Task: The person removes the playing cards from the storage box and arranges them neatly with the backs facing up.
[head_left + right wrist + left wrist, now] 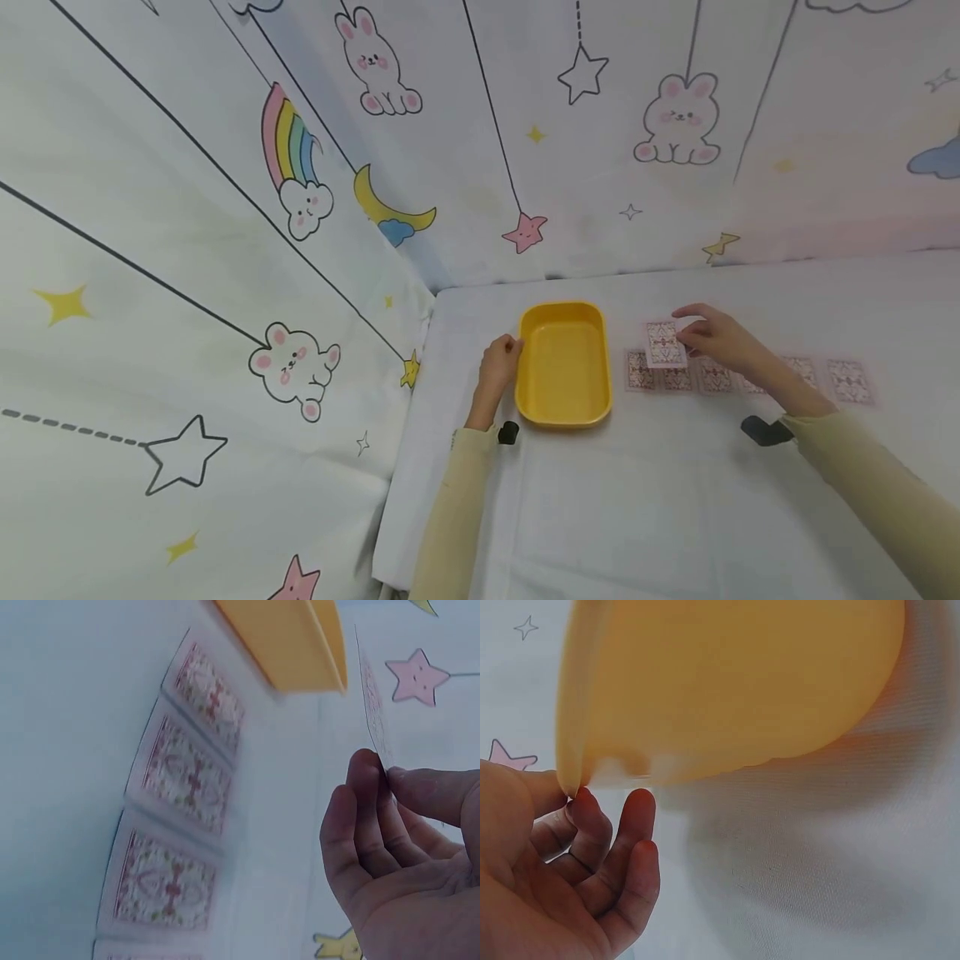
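My left hand point(501, 363) pinches the left rim of a yellow plastic tray point(564, 375) between thumb and index finger. In the left wrist view the tray point(735, 682) appears tilted, its remaining fingers below the edge loosely bent. My right hand point(722, 340) holds a playing card point(663, 343), patterned back up in the head view, by its right edge. Seen edge-on in the right wrist view, that card point(370, 705) stands between thumb and fingertips. Beneath it runs a row of patterned cards point(641, 372), part of which the right hand and forearm cover.
The card row stretches rightward from the tray, ending in a card point(850, 381) beyond the right forearm. A white cloth point(615, 517) covers the table. Behind and to the left hang walls point(480, 150) of printed fabric. A dark wrist device point(766, 431) sits below the right wrist.
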A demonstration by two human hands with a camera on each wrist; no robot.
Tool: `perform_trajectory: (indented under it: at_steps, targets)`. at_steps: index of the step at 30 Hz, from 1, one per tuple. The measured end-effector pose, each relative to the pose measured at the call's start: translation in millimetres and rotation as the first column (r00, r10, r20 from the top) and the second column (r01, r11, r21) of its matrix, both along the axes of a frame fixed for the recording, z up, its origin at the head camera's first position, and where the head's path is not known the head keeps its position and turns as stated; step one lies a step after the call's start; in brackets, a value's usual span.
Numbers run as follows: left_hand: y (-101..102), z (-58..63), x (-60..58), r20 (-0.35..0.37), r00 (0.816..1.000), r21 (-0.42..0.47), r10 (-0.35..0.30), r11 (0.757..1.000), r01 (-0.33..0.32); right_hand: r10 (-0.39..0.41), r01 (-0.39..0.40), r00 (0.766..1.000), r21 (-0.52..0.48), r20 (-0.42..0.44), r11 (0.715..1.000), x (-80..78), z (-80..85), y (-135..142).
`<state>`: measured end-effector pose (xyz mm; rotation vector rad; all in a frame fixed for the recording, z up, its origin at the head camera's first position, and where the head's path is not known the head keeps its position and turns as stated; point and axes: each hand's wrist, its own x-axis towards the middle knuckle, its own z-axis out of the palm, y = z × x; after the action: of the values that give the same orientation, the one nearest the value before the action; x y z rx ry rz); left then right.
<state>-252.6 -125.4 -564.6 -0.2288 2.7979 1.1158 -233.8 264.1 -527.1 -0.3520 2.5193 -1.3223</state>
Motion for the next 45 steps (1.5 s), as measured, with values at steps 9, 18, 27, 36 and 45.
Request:
perform_trajectory:
  at_steps: [9, 18, 27, 36, 45]
  targets:
    - [0, 2.1, 2.1, -0.008, 1.000, 0.005, -0.016, 1.000, 0.016, -0.051, 0.049, 0.998, 0.068, 0.041, 0.996, 9.3, -7.3, 41]
    - [-1, -0.5, 0.1, 0.002, 1.000, 0.025, -0.001, 1.000, 0.001, -0.074, 0.073, 0.997, 0.116, 0.008, 0.991, 16.6, -12.9, 75]
    - [0, 1.6, 1.4, -0.010, 1.000, 0.036, -0.006, 0.999, 0.007, -0.118, 0.113, 0.992, 0.097, 0.047, 0.989, 26.7, -17.2, 109]
    - [2, 1.5, 2.7, -0.001, 1.000, 0.031, -0.006, 0.999, 0.006, -0.149, 0.139, 0.987, 0.135, 0.062, 0.981, 39.8, -26.4, 135]
    - [0, 1.3, 4.1, -0.003, 1.000, 0.013, 0.005, 1.000, -0.005, -0.185, 0.176, 0.981, 0.137, 0.050, 0.975, 51.5, -40.4, 163]
